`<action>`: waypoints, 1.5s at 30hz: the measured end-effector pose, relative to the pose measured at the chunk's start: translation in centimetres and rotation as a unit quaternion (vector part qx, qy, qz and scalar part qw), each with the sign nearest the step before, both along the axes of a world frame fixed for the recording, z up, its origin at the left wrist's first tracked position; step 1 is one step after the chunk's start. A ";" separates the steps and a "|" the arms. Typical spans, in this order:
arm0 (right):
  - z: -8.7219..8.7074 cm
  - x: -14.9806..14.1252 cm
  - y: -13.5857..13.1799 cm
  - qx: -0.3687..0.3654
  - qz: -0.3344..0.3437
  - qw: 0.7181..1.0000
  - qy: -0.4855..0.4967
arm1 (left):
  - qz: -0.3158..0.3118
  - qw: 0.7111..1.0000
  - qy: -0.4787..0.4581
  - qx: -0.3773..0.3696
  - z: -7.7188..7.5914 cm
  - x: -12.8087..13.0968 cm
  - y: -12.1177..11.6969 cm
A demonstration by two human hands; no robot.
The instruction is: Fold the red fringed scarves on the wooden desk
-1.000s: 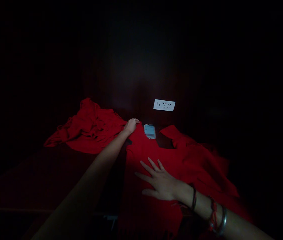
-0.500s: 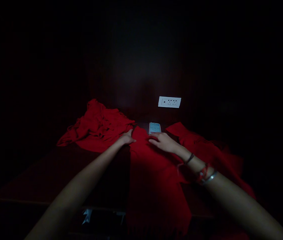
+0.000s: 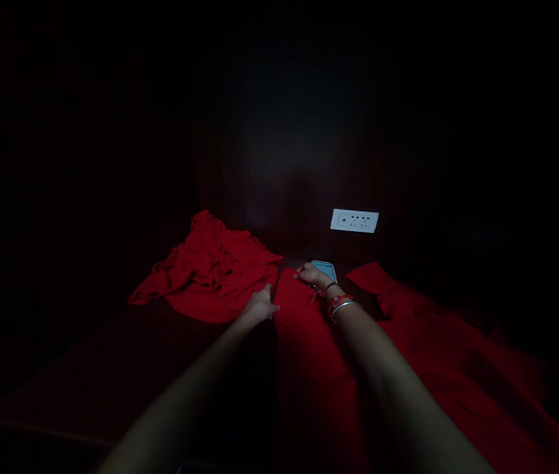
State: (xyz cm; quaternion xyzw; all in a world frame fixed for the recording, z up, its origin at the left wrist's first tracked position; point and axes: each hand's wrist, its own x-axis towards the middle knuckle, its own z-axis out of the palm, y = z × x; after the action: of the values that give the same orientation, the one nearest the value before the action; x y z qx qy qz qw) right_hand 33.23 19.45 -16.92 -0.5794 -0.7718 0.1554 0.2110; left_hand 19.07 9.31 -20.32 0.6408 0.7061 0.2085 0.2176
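A red cloth (image 3: 309, 355) lies stretched toward me over a dark table (image 3: 111, 355), its right part spread in folds (image 3: 437, 342). My left hand (image 3: 259, 307) rests on the cloth's left edge, fingers curled against it. My right hand (image 3: 311, 274), with bangles and threads on the wrist, reaches to the cloth's far end and pinches it there. A phone (image 3: 325, 269) with a lit screen lies just behind that hand.
A second red cloth (image 3: 210, 273) sits crumpled at the back left of the table. A white socket plate (image 3: 354, 220) is on the dark wall behind. The room is very dark, and the table's near left edge (image 3: 27, 428) shows faintly.
My right hand went from lying flat on the middle of the cloth to its far end by the phone. My left hand slid back along the left edge. The view shifted left.
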 end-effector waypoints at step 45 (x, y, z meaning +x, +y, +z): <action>-3.6 0.2 -6.0 -0.049 0.087 0.957 -0.272 | -0.146 0.957 0.240 -0.064 0.5 3.0 -4.1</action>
State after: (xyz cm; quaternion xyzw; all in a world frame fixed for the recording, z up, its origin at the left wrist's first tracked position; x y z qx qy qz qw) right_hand 33.42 13.41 -20.53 -0.5399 -0.8389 0.0476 -0.0499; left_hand 22.10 5.18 -19.80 0.7527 0.6482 -0.0317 0.1103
